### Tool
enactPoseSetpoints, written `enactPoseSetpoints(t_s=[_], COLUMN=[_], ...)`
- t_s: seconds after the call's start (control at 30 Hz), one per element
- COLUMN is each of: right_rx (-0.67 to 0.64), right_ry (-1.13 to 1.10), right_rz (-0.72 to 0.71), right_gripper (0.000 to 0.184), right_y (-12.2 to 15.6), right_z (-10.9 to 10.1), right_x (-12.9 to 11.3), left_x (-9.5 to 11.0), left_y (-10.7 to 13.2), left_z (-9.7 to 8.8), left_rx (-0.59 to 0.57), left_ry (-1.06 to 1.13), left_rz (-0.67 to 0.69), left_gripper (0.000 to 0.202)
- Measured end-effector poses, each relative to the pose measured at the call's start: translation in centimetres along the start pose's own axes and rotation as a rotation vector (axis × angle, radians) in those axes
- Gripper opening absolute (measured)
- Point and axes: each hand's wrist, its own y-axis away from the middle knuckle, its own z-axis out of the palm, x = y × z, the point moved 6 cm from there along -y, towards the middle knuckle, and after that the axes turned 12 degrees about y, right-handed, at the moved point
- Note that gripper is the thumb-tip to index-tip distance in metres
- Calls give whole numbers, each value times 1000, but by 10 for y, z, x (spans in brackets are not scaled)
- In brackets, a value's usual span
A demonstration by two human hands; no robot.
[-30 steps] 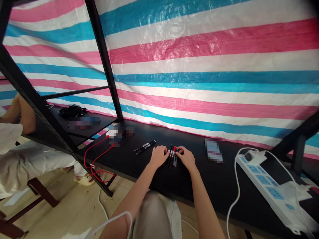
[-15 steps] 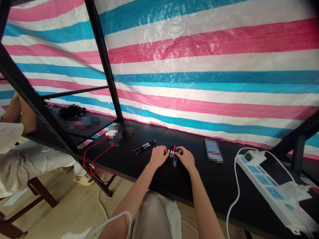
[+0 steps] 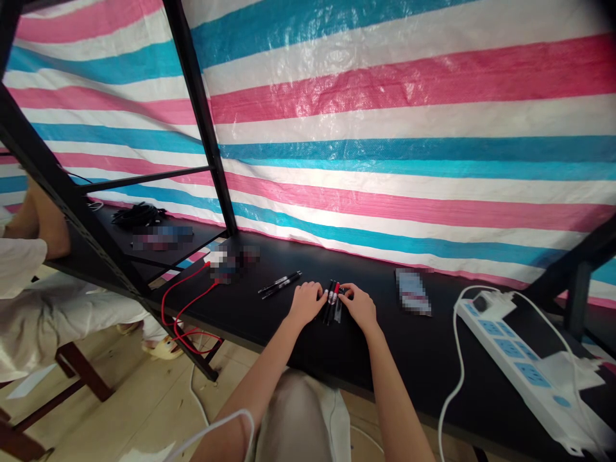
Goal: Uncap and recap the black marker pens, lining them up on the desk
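Note:
Between my two hands several pens lie side by side on the black table (image 3: 269, 321); most are dark, and one pen (image 3: 336, 290) has a red end. My left hand (image 3: 306, 303) rests against the left side of the pens (image 3: 330, 307), its fingers bent and its thumb touching them. From the right, my right hand (image 3: 359, 308) curls its fingers and thumb against the same row. Fingers partly hide the pens' edges. Left of my left hand, two black pens (image 3: 281, 284) lie roughly parallel, apart from the row.
A pixelated flat object (image 3: 412, 292) lies to the right, then a white power strip (image 3: 517, 359) with plugs and cables. Red cables (image 3: 180, 301) hang over the table's front left edge. Black shelf posts (image 3: 202, 115) stand at the left. Another person (image 3: 29, 308) sits at far left.
Both hands and the pens are almost unmoved; the right fingers have shifted very slightly. The person at the far left has moved an arm a little.

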Motion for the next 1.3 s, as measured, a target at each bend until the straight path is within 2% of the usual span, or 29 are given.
enactPoseSetpoints(t_s=[1.3], right_rx=[26], right_ry=[41], right_rz=[60], right_gripper=[24], right_y=[-1], right_z=[2], right_x=[0], left_x=[3], left_y=[1], left_z=[-3], left_rx=[-27], left_ry=[10], left_rz=[0], left_gripper=[23])
